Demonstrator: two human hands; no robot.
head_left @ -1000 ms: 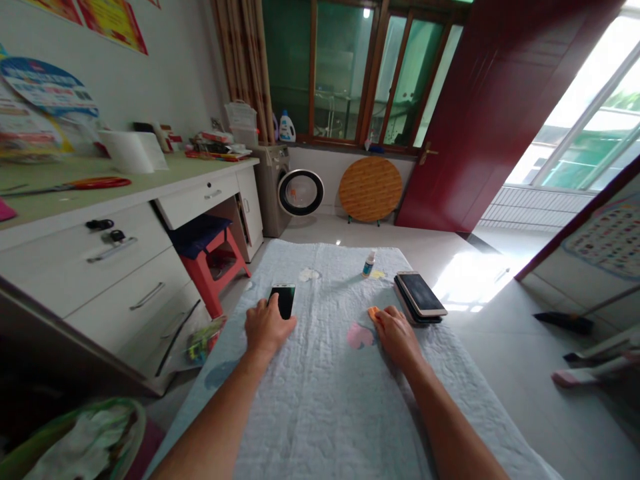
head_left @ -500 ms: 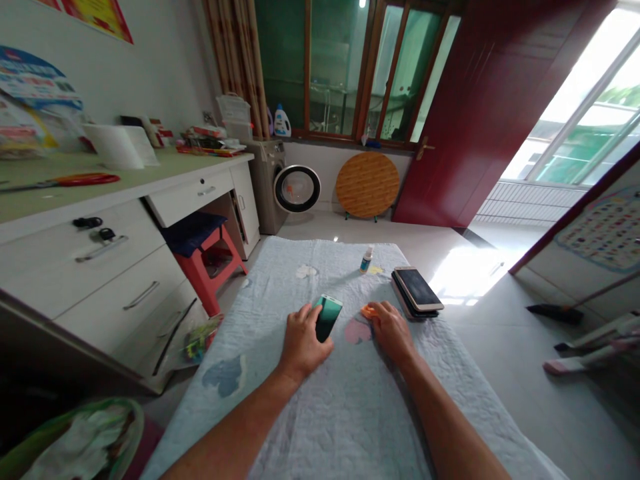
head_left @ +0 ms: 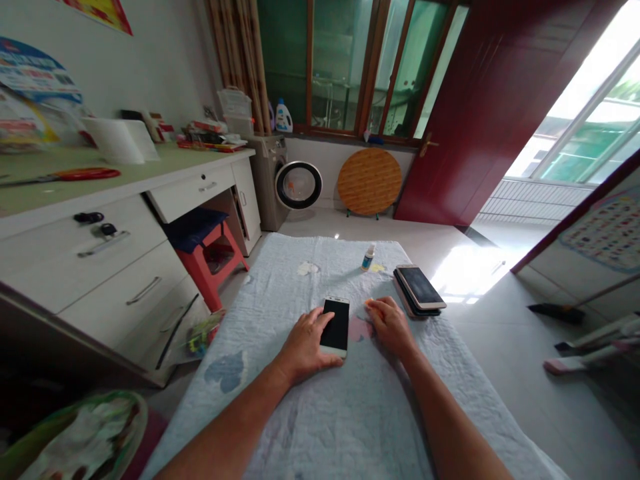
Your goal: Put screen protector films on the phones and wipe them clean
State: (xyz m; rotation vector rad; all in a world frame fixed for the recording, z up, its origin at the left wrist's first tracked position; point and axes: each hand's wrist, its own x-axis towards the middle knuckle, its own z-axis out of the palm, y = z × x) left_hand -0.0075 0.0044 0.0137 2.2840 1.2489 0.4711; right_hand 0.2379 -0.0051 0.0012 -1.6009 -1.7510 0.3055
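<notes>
A white-framed smartphone (head_left: 339, 327) with a dark screen lies face up, apparently flat on the quilted cover. My left hand (head_left: 305, 340) grips its left side, thumb along the bottom edge and a finger resting over the screen. To the right of it, my right hand (head_left: 393, 325) is closed round a small orange cloth (head_left: 369, 303), most of which the fingers hide. Beyond my right hand stands a small spray bottle (head_left: 369, 258). Further right, a gold-framed phone (head_left: 421, 288) rests on top of another dark device.
The pale blue quilted cover (head_left: 300, 293) is spread over the table before me. Along the left runs a desk (head_left: 190, 167) with drawers, with a red stool (head_left: 210, 257) under it. A bin (head_left: 135, 427) stands at lower left. Ahead are a washing machine (head_left: 265, 193) and a round tabletop (head_left: 370, 181).
The smartphone has gone from tilted in my left hand to lying face up, slightly to the right, its screen turning from greenish to black. My right hand has shifted slightly, still holding the orange cloth.
</notes>
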